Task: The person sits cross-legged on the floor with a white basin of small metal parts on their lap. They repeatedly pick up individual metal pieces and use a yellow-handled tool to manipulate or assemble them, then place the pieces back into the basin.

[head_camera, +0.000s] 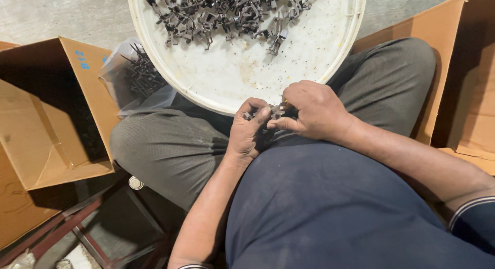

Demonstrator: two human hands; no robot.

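My left hand (248, 129) and my right hand (313, 110) meet over my lap, just below the rim of a round white tub (247, 73). Both pinch small dark metal clips (276, 112) between thumb and fingers, the fingertips touching. A pile of the same dark metal clips (227, 11) lies at the far side of the tub, which rests on my knees.
An open cardboard box (49, 114) stands at my left, with a clear plastic bag of metal parts (136, 76) beside it. Another cardboard box (464, 78) stands at my right. A reddish metal stool frame (77, 222) shows below left, on a concrete floor.
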